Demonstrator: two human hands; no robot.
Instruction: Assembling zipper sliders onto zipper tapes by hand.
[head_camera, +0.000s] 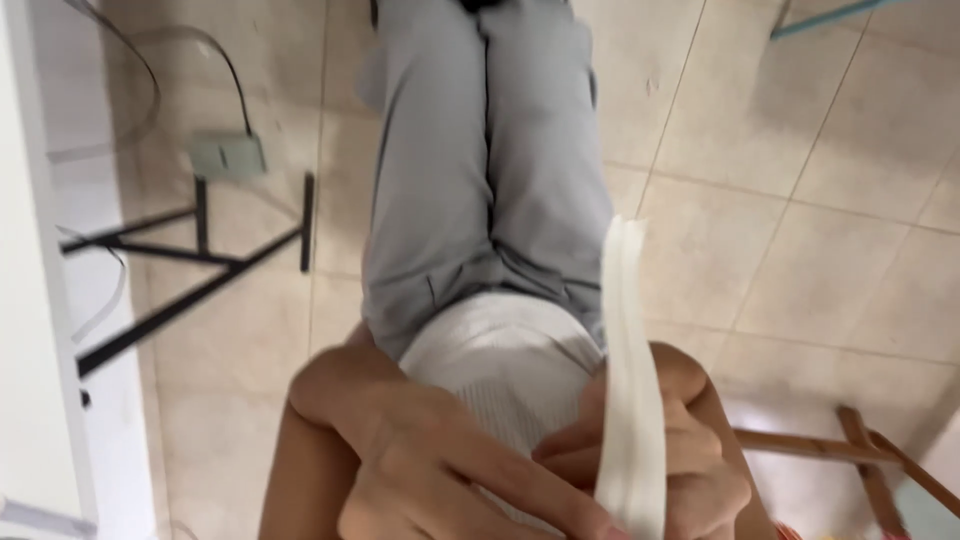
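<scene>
- Closest to the camera, the right hand (690, 450) was seen wrapped around a white folded strip (628, 400), some kind of flat fabric or paper piece, with the fingers (580, 450) curled shut on its lower half.
- The strip was held roughly upright, its top end sticking up free above the hand and nothing attached to it up there, as far as could be told.
- The left hand (420, 470) was brought in just beside it, with its fingers stretched toward the bottom of the strip; whether contact was actually made couldn't be told, since that part was cut off by the frame edge. Nothing was seen gripped in that hand.
- Progress-wise, the strip looked already picked up and folded flat, and whatever handling was meant for the lower end didn't look finished.
- Behind the hands, a white ribbed top (500, 360) and grey trousers (480, 160) were seen.
- Further out, the beige tiled floor (820, 150) was visible, with a black metal frame (200, 260) on the left and a wooden frame (850, 450) on the right.
</scene>
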